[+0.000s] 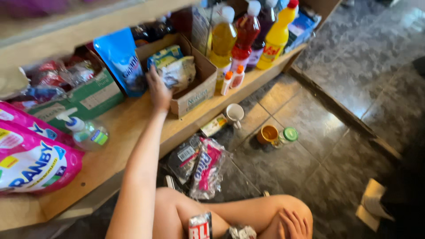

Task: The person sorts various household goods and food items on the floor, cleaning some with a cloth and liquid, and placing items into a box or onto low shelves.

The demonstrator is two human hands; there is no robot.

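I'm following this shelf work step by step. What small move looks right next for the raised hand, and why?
Probably close the left hand on the crumpled white packet in the open cardboard box. The hand is already at the box's edge, touching the packet, while the right hand rests on the knee.

Left hand (158, 90) fingertips were hidden behind the white packet (179, 73) in the cardboard box (195, 95). Right hand (293, 223) was cut off by the bottom edge. Pink bag (31, 163) ran off the left edge. Upper shelf items (53, 73) were too blurred to identify.
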